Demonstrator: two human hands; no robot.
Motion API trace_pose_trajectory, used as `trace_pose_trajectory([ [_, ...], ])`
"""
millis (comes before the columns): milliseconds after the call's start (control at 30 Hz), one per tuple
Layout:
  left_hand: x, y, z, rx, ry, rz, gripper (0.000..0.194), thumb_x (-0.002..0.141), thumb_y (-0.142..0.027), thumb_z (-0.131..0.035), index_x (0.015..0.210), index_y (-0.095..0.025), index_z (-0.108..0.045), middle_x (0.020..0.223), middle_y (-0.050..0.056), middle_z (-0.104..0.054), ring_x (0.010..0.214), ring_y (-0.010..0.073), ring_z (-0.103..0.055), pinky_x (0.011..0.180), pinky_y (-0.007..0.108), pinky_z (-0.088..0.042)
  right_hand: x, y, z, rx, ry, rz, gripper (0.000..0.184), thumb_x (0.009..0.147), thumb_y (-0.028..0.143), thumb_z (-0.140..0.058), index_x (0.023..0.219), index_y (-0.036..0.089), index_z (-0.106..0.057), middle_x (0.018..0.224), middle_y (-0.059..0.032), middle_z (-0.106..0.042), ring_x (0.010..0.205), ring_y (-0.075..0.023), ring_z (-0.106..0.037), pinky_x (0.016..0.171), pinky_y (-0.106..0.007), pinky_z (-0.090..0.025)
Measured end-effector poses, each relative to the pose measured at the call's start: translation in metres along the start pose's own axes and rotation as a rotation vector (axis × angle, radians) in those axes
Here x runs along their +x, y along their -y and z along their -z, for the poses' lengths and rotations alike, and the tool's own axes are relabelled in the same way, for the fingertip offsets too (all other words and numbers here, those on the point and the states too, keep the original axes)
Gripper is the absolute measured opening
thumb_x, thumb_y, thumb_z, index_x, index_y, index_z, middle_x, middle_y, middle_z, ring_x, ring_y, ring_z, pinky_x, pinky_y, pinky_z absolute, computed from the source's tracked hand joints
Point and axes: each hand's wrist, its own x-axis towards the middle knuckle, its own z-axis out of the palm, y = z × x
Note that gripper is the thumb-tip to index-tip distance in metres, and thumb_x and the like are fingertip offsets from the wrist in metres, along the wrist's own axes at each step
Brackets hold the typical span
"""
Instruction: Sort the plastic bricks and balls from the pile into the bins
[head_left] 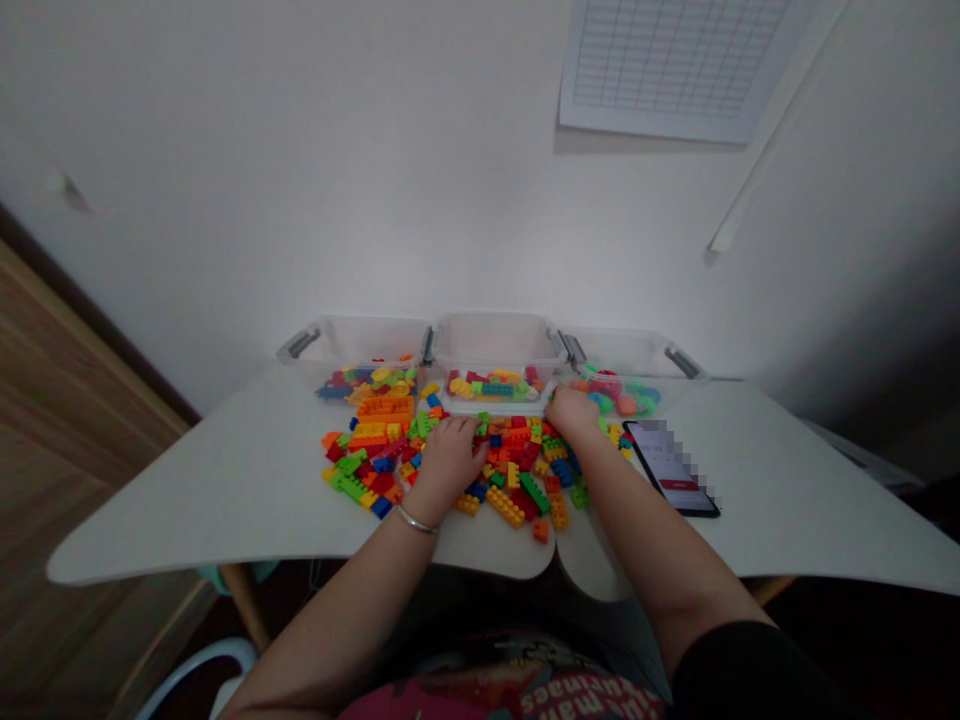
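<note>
A loose pile of colourful plastic building bricks (510, 470) covers the middle of the white table (187, 500). My left hand (448, 462) rests on the pile, its fingers reaching towards a small green brick (481, 424). My right hand (571, 412) is at the pile's far edge, just in front of a clear plastic bin (491, 335) holding mixed bricks. The fingers of both hands curl down among the bricks. Whether either hand grips one is hidden.
A second clear bin (352, 340) of bricks stands to the left, and a third (622, 350) holds rounded coloured pieces to the right. A phone (670, 467) lies right of my right arm. A white wall rises behind the table, and a wooden door panel (67, 450) stands at the left.
</note>
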Motion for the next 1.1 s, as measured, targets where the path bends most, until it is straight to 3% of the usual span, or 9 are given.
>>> trace_pose_trajectory([
  [133, 0.000, 0.000, -0.001, 0.000, 0.003, -0.004, 0.037, 0.088, -0.030, -0.056, 0.122, -0.016, -0.061, 0.117, 0.011, -0.067, 0.113, 0.0263, -0.057, 0.100, 0.040, -0.043, -0.005, 0.001, 0.003, -0.007, -0.017, -0.006, 0.035, 0.089, 0.020, -0.045, 0.119, 0.010, -0.060, 0.116, -0.0229, -0.068, 0.108, -0.0296, -0.067, 0.087, -0.039, -0.051],
  [267, 0.000, 0.000, 0.000, 0.000, -0.010, 0.001, 0.036, 0.088, -0.029, -0.056, 0.121, -0.017, -0.062, 0.116, 0.011, -0.067, 0.113, 0.0263, -0.057, 0.101, 0.040, -0.044, -0.019, 0.002, 0.010, 0.013, -0.089, 0.012, 0.033, 0.090, 0.033, -0.050, 0.114, 0.014, -0.062, 0.110, -0.0194, -0.070, 0.104, -0.0301, -0.068, 0.084, -0.039, -0.052],
  [367, 0.000, -0.001, 0.000, -0.008, -0.021, -0.002, 0.036, 0.087, -0.029, -0.057, 0.121, -0.017, -0.062, 0.116, 0.011, -0.067, 0.111, 0.0270, -0.058, 0.100, 0.040, -0.044, -0.035, 0.001, 0.011, 0.153, -0.101, 0.035, 0.031, 0.086, 0.041, -0.057, 0.107, 0.019, -0.064, 0.098, -0.0119, -0.073, 0.095, -0.0263, -0.070, 0.077, -0.034, -0.051],
  [533, 0.001, 0.001, 0.002, -0.078, -0.045, 0.021, 0.034, 0.090, -0.030, -0.056, 0.120, -0.016, -0.063, 0.114, 0.011, -0.068, 0.109, 0.0257, -0.059, 0.100, 0.040, -0.044, -0.065, 0.006, -0.004, 0.486, -0.097, 0.283, 0.020, 0.083, 0.035, -0.063, 0.096, 0.020, -0.063, 0.078, -0.0004, -0.068, 0.071, -0.0159, -0.064, 0.067, -0.026, -0.048],
  [633, 0.001, 0.002, 0.003, -0.110, -0.084, 0.013, 0.030, 0.092, -0.034, -0.055, 0.115, -0.019, -0.066, 0.114, 0.009, -0.069, 0.112, 0.0257, -0.057, 0.103, 0.043, -0.041, -0.077, 0.014, -0.012, 0.565, -0.200, 0.481, 0.016, 0.082, 0.027, -0.064, 0.096, 0.019, -0.063, 0.088, -0.0032, -0.069, 0.082, -0.0175, -0.063, 0.076, -0.029, -0.049],
  [733, 0.001, 0.004, 0.004, -0.149, -0.092, -0.043, 0.025, 0.094, -0.035, -0.053, 0.110, -0.022, -0.068, 0.115, 0.006, -0.069, 0.114, 0.0235, -0.056, 0.105, 0.043, -0.038, -0.082, 0.021, -0.018, 0.532, -0.288, 0.576, 0.018, 0.082, 0.023, -0.065, 0.100, 0.019, -0.065, 0.097, -0.0064, -0.069, 0.093, -0.0212, -0.062, 0.086, -0.035, -0.048],
  [967, 0.002, 0.005, 0.003, -0.228, -0.093, -0.154, 0.020, 0.091, -0.030, -0.057, 0.103, -0.022, -0.071, 0.102, 0.005, -0.072, 0.101, 0.0215, -0.061, 0.098, 0.041, -0.044, -0.085, 0.023, -0.027, 0.443, -0.299, 0.803, 0.021, 0.084, 0.021, -0.066, 0.104, 0.021, -0.066, 0.105, -0.0069, -0.071, 0.102, -0.0241, -0.061, 0.093, -0.040, -0.046],
  [1100, 0.004, 0.007, -0.002, -0.285, -0.109, -0.121, 0.014, 0.086, -0.024, -0.064, 0.096, -0.021, -0.073, 0.092, 0.006, -0.074, 0.091, 0.0220, -0.064, 0.088, 0.039, -0.048, -0.084, 0.023, -0.031, 0.420, -0.305, 0.812, 0.025, 0.083, 0.019, -0.066, 0.108, 0.021, -0.065, 0.105, -0.0077, -0.070, 0.101, -0.0246, -0.060, 0.092, -0.041, -0.046],
])
